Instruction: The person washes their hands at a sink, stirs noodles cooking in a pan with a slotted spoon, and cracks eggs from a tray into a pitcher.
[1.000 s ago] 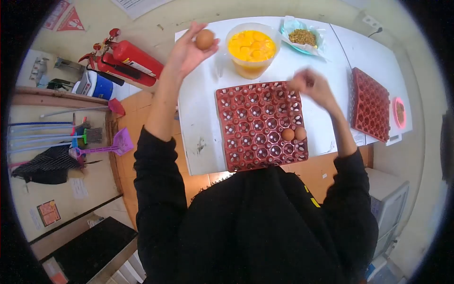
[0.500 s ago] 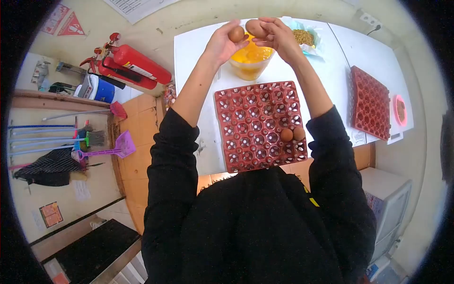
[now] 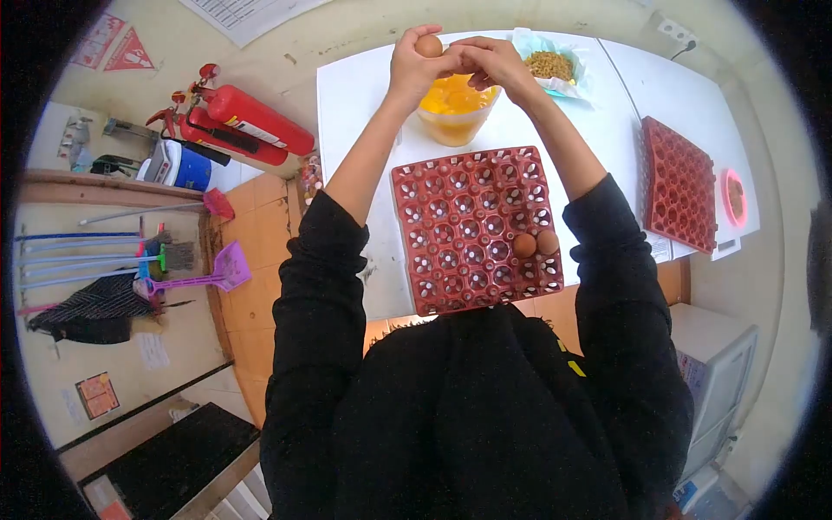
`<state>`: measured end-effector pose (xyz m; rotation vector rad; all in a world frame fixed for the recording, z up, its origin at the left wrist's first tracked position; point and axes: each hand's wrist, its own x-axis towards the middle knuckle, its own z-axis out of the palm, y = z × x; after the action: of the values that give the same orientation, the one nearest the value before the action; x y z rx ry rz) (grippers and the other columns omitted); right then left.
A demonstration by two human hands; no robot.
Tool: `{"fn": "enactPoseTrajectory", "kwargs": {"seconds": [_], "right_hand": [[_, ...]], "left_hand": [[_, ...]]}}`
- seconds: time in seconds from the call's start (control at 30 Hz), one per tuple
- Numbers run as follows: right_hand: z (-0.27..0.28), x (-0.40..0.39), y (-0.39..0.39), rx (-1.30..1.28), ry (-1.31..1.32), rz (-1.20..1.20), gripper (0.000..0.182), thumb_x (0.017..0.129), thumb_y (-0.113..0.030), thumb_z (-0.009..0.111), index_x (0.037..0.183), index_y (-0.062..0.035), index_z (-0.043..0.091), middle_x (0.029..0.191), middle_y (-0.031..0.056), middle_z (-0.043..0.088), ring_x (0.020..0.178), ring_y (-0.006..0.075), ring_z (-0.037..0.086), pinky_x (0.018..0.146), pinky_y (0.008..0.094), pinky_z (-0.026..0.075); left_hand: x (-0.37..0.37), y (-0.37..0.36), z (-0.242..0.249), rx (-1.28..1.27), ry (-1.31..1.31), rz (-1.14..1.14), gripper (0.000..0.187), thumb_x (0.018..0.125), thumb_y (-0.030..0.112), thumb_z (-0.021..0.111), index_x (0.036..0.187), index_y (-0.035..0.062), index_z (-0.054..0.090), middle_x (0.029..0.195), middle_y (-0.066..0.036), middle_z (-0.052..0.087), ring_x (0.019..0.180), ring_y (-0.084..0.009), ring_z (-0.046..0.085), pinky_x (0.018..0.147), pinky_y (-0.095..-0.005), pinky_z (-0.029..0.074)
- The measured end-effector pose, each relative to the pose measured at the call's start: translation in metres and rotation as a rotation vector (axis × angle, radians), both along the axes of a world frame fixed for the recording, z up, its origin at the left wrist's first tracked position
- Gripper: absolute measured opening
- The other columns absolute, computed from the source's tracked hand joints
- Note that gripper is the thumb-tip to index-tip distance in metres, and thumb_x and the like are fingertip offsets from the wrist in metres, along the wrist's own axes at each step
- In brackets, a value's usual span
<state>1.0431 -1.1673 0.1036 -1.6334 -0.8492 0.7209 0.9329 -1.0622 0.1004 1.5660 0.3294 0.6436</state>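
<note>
Above a clear container point(image 3: 456, 130) of yellow egg, both hands are held close together, their fingers meeting. My left hand point(image 3: 418, 65) is closed around a brown egg point(image 3: 428, 46), which shows at its top. My right hand point(image 3: 492, 62) has its fingers bent together over the container; what they hold, if anything, is hidden. Nearer my body lies a red egg tray point(image 3: 468, 230) with many hollow cups. Two brown eggs point(image 3: 525, 245) point(image 3: 547, 242) sit side by side in its right part.
A lined bowl of brown crumbs point(image 3: 549, 66) stands behind my right hand. At the right are another red tray point(image 3: 678, 186) and a pink dish point(image 3: 733, 198). Red fire extinguishers point(image 3: 260, 120) stand left of the white table point(image 3: 364, 95).
My hands have come together above the container. The egg that showed in my right hand is no longer visible, and the left hand's egg has moved slightly up.
</note>
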Motion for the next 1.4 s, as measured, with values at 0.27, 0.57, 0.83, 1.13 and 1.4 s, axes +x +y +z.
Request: {"fn": "enactPoseTrajectory", "kwargs": {"seconds": [0.27, 0.57, 0.83, 1.13, 1.4], "right_hand": [[-0.008, 0.001, 0.013, -0.006, -0.258, -0.063, 0.044, 0.067, -0.034, 0.055, 0.096, -0.0006, 0.060, 0.070, 0.0086, 0.062, 0.056, 0.0133, 0.060, 0.054, 0.0234, 0.049], [-0.022, 0.011, 0.023, 0.042, -0.521, -0.092, 0.049, 0.065, -0.037, 0.055, 0.100, -0.0021, 0.059, 0.076, 0.0126, 0.063, 0.064, 0.0162, 0.060, 0.068, 0.0270, 0.048], [-0.020, 0.010, 0.014, 0.058, -0.143, -0.033, 0.041, 0.076, -0.027, 0.055, 0.105, 0.0017, 0.055, 0.071, 0.0048, 0.059, 0.058, 0.0085, 0.053, 0.054, 0.0182, 0.044], [-0.024, 0.012, 0.015, 0.020, -0.089, -0.011, 0.039, 0.071, -0.028, 0.057, 0.100, -0.0029, 0.059, 0.071, 0.0053, 0.060, 0.057, 0.0107, 0.057, 0.054, 0.0203, 0.048], [-0.029, 0.022, 0.012, 0.011, -0.216, 0.130, 0.037, 0.077, -0.020, 0.054, 0.111, -0.0060, 0.053, 0.083, 0.0047, 0.060, 0.068, 0.0092, 0.055, 0.062, 0.0211, 0.045]], "left_hand": [[0.014, -0.008, -0.020, 0.544, -0.016, 0.422, 0.051, 0.052, 0.014, 0.070, 0.097, 0.0063, 0.048, 0.093, -0.012, 0.041, 0.088, -0.0266, 0.045, 0.077, -0.0331, 0.040], [0.020, -0.011, -0.033, 0.598, -0.110, 0.490, 0.049, 0.055, 0.009, 0.067, 0.098, 0.0047, 0.046, 0.097, -0.013, 0.037, 0.090, -0.0267, 0.045, 0.078, -0.0318, 0.041], [0.022, -0.005, -0.036, 0.573, -0.127, 0.488, 0.050, 0.054, 0.009, 0.067, 0.098, 0.0048, 0.046, 0.098, -0.013, 0.039, 0.090, -0.0272, 0.045, 0.077, -0.0329, 0.042], [0.020, -0.005, -0.037, 0.518, -0.129, 0.491, 0.042, 0.052, 0.009, 0.067, 0.091, 0.0057, 0.050, 0.094, -0.012, 0.045, 0.087, -0.0261, 0.048, 0.076, -0.0328, 0.042], [0.013, -0.002, -0.038, 0.629, -0.131, 0.391, 0.040, 0.059, 0.010, 0.065, 0.095, 0.0067, 0.050, 0.095, -0.011, 0.045, 0.089, -0.0251, 0.049, 0.077, -0.0318, 0.042]]}}
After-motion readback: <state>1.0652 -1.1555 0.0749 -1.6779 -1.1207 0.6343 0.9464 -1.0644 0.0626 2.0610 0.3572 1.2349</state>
